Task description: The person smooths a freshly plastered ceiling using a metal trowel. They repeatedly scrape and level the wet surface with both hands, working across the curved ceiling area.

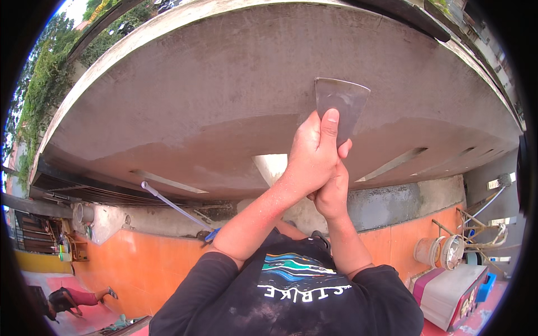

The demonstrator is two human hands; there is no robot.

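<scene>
My left hand (312, 151) grips a wide grey scraper (343, 92), its thumb lying up along the flat blade and the blade's straight edge uppermost. My right hand (330, 193) is closed just below the left, around the same tool; the handle is hidden by my fingers. Both forearms reach up from my body toward the grey plastered wall (246, 61) in front of me. The wall's lower band looks darker and damp, with narrow slots and a pale central opening in it.
A long pole (176, 204) leans below the wall at left. Buckets (451, 252), metal scaffolding (476, 227) and a boxy chest (448, 294) stand at right. An orange floor (145, 263) surrounds me. Another person (73, 299) is at lower left. Railings and greenery edge the view.
</scene>
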